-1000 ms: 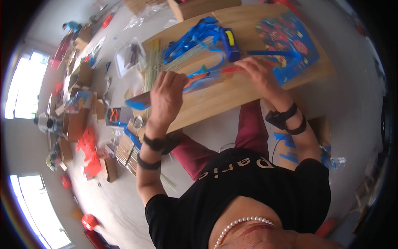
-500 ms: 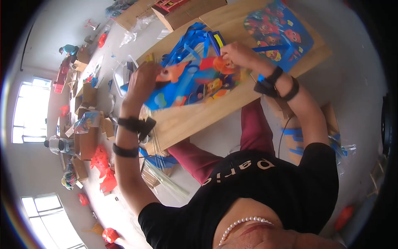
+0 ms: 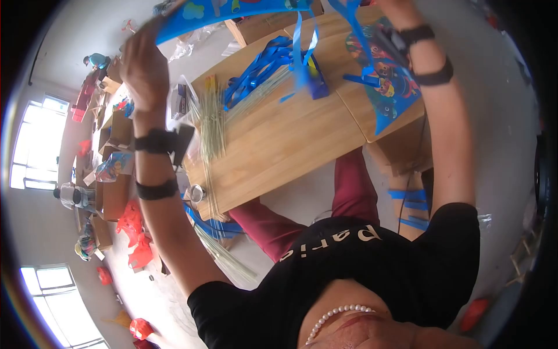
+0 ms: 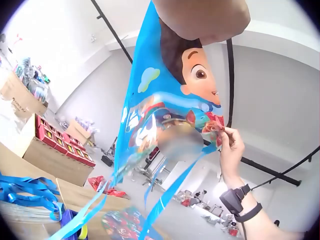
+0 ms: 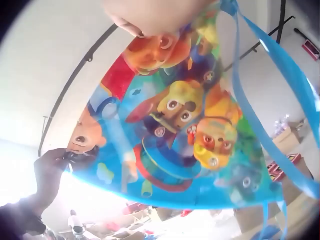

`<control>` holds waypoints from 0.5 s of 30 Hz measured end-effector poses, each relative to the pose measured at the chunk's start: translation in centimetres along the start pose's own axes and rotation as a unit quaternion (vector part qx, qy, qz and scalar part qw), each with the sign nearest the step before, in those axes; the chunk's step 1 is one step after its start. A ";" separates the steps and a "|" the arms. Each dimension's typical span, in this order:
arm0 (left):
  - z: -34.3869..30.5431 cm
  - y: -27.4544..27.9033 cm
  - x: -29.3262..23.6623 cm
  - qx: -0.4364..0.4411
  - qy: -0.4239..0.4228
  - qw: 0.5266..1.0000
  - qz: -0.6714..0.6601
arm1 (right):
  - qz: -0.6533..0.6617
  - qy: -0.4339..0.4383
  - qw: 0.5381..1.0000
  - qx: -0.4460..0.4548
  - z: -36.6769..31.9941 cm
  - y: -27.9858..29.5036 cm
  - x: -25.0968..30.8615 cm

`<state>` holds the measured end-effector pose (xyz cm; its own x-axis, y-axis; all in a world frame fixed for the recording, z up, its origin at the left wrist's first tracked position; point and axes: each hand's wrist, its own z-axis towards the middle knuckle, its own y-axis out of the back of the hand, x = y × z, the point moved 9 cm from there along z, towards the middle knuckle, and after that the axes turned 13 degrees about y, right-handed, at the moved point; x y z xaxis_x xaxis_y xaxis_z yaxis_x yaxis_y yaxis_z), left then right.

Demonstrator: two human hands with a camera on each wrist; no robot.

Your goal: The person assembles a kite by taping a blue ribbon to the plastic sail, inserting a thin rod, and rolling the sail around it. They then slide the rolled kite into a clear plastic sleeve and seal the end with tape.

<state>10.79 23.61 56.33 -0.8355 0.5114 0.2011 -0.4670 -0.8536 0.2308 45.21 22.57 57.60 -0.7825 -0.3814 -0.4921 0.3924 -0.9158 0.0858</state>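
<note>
Your left hand (image 3: 145, 70) and right hand (image 4: 232, 150) each pinch the sheet (image 5: 120, 145), fingers closed on its margin, holding it raised above the table (image 3: 279, 151). Its ribbons (image 4: 172, 197) dangle, partly screening the blue tool (image 3: 317, 87). Your right wrist's camera and more ribbon hide part of a second sheet (image 3: 386, 107) on the table. The ribbon pile (image 3: 258, 75) lies beside the sticks (image 3: 209, 125); beyond stands a carton (image 4: 47, 165) bearing red packs (image 4: 67, 147).

Lettering (image 3: 339, 237) on the black shirt (image 3: 372, 262) reads "Paris", though its last letter is unclear.
</note>
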 end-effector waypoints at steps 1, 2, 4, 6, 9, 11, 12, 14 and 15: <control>-2.1 -0.5 0.2 0.051 0.015 0.999 0.000 | 0.003 0.001 1.000 0.001 -1.9 0.0 1.7; -4.4 -0.4 -0.1 0.085 0.043 0.994 -0.059 | 0.028 -0.016 0.999 0.037 -4.2 -0.7 3.2; -10.6 -1.4 0.4 0.183 0.122 0.969 -0.114 | 0.116 -0.081 0.979 0.147 -10.2 -2.3 5.8; -17.4 -2.7 0.1 0.234 0.147 0.951 -0.141 | 0.158 -0.135 0.966 0.153 -17.1 -4.0 9.9; -26.9 -3.4 -0.6 0.292 0.191 0.932 -0.102 | 0.204 -0.180 0.935 0.229 -24.7 -5.2 17.1; -32.5 -3.1 -1.2 0.306 0.247 0.916 -0.077 | 0.227 -0.189 0.925 0.239 -28.4 -5.5 21.8; -35.4 -3.1 -1.5 0.330 0.273 0.902 -0.053 | 0.234 -0.222 0.912 0.251 -30.0 -5.4 23.7; -40.8 -2.6 -2.2 0.365 0.300 0.881 -0.020 | 0.249 -0.258 0.894 0.270 -32.6 -5.1 27.3; -43.2 -2.3 -2.7 0.376 0.302 0.876 -0.011 | 0.252 -0.264 0.886 0.286 -33.9 -4.9 28.8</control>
<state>1.56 19.89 14.14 -0.9352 0.1879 -0.3001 -0.3528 -0.4220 0.8351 37.06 20.36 13.65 -0.7535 -0.6281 0.1943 0.5653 -0.4681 0.6792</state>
